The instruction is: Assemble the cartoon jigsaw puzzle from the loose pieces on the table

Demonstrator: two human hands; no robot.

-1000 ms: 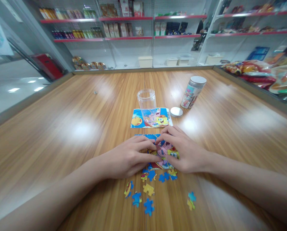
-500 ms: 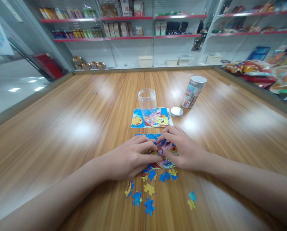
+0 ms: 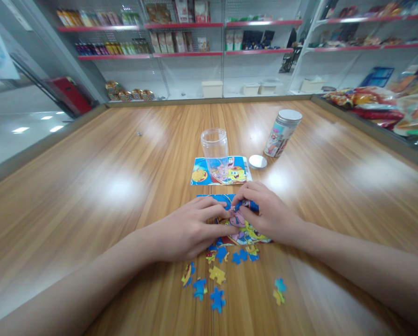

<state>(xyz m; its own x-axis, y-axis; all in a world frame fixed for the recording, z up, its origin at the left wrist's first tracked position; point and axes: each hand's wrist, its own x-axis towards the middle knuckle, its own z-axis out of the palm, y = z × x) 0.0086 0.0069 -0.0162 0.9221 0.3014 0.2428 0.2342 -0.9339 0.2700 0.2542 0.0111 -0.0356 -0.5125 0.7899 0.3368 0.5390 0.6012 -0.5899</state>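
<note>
A partly covered cartoon jigsaw puzzle (image 3: 246, 229) lies flat on the wooden table under both hands. My left hand (image 3: 191, 228) rests over its left side, fingers stretched out and lying across the picture. At its upper right, the fingertips of my right hand (image 3: 274, 214) pinch a small puzzle piece (image 3: 236, 206), which they partly hide. Loose pieces lie just below the puzzle, among them a yellow piece (image 3: 217, 275) and a blue piece (image 3: 217, 299). Further right is a blue-and-yellow pair of pieces (image 3: 279, 291).
Beyond the puzzle lies a printed picture sheet (image 3: 199, 176), with a clear open jar (image 3: 214, 144) standing at it. A white lid (image 3: 257, 161) and a labelled canister (image 3: 282, 134) are to its right. Bagged goods (image 3: 373, 100) sit past the table's right edge.
My right hand has shifted slightly right and its fingers have drawn together in a pinch, uncovering more of the puzzle's lower right. My left hand has stayed nearly still.
</note>
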